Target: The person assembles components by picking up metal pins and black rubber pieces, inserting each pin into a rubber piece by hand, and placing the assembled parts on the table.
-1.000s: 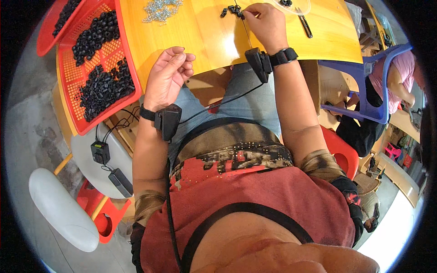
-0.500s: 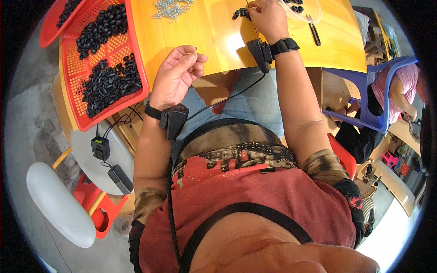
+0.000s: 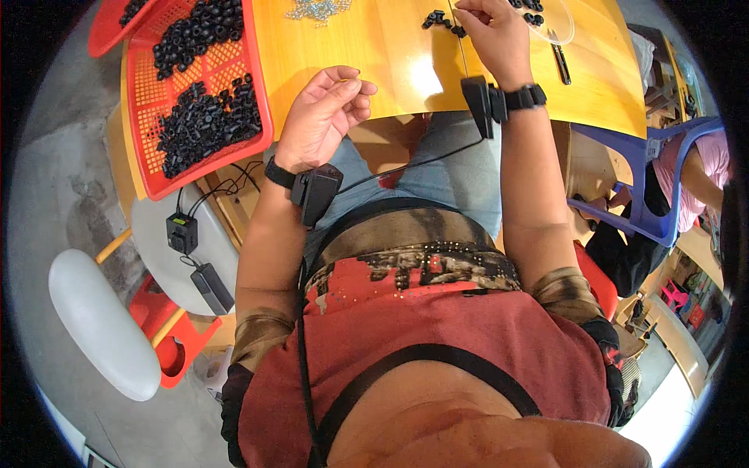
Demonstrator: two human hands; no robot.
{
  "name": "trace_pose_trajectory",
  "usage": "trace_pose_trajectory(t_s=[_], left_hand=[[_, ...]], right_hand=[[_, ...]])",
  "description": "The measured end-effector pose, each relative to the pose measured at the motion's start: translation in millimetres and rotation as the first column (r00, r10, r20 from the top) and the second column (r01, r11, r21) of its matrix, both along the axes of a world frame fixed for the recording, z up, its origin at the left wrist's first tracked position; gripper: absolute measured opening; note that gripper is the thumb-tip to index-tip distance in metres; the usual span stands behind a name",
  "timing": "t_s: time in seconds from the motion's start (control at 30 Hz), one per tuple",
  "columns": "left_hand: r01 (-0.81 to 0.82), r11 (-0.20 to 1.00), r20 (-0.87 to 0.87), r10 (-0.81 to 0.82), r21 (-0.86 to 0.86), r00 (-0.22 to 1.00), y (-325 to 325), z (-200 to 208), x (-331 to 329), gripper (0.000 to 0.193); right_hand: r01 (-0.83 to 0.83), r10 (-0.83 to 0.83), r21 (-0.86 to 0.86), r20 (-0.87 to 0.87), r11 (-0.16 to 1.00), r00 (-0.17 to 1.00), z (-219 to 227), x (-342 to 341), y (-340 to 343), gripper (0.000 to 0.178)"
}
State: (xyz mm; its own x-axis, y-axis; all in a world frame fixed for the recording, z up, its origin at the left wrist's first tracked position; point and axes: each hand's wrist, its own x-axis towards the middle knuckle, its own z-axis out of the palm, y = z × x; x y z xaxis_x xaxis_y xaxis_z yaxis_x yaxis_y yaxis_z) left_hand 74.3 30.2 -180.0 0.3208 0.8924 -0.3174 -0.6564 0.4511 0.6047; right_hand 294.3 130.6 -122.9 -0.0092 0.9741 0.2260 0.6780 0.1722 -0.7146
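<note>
My left hand [image 3: 324, 113] is raised over the table's near edge, palm partly turned up, thumb pressed to the forefinger. Whether something small sits in that pinch is hidden. Farther off on the right, my right hand [image 3: 501, 43] is over the yellow table [image 3: 374, 58] with fingers closed together. What they grip, if anything, I cannot make out. Beside its fingertips lie a few small black parts [image 3: 437, 19]. A thin dark line passes close to the fingers; I cannot tell whether it is a wire or a seam. Both wrists wear black strapped devices.
On the left, a red basket [image 3: 267, 93] holds heaps of black rubber-like parts [image 3: 207, 117]. Small silvery metal pieces [image 3: 318, 9] lie at the far edge. A slim black tool [image 3: 562, 64] rests by a clear round container [image 3: 572, 30]. Another person sits beyond the blue plastic chair [image 3: 636, 148].
The whole view has shifted, so things appear farther right. My right hand has drawn slightly right and nearer, showing more of the black parts. My left hand keeps its pinch.
</note>
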Motion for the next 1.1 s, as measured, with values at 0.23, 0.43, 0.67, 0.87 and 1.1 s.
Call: trace_pose_trajectory(t_s=[0.23,0.43,0.67,0.87,1.1], left_hand=[[-0.070,0.998,-0.081,0.070,-0.001,0.994,-1.1,12.2,15.4,0.016],[-0.127,0.992,-0.031,0.127,0.028,0.991,-8.1,11.7,20.9,0.012],[-0.159,0.986,-0.002,0.160,-0.056,0.987,-11.4,11.5,21.0,0.010],[-0.178,0.983,-0.020,0.177,-0.041,0.984,-10.2,7.2,25.6,0.011],[-0.174,0.984,-0.128,0.168,-0.033,0.977,-15.2,26.0,14.2,0.013]], right_hand=[[-0.415,0.380,-0.023,-0.358,0.909,0.853,-20.8,-29.8,-61.4,0.010],[-0.443,0.425,-0.010,-0.263,0.896,0.866,-15.0,-45.8,-78.2,0.012],[-0.401,0.362,-0.052,-0.340,0.915,0.868,-20.1,-44.4,-82.5,0.016],[-0.437,0.427,0.017,-0.241,0.900,0.871,-22.0,-37.9,-79.9,0.015],[-0.312,0.259,-0.050,-0.442,0.949,0.859,-42.9,-35.4,-68.8,0.012]])
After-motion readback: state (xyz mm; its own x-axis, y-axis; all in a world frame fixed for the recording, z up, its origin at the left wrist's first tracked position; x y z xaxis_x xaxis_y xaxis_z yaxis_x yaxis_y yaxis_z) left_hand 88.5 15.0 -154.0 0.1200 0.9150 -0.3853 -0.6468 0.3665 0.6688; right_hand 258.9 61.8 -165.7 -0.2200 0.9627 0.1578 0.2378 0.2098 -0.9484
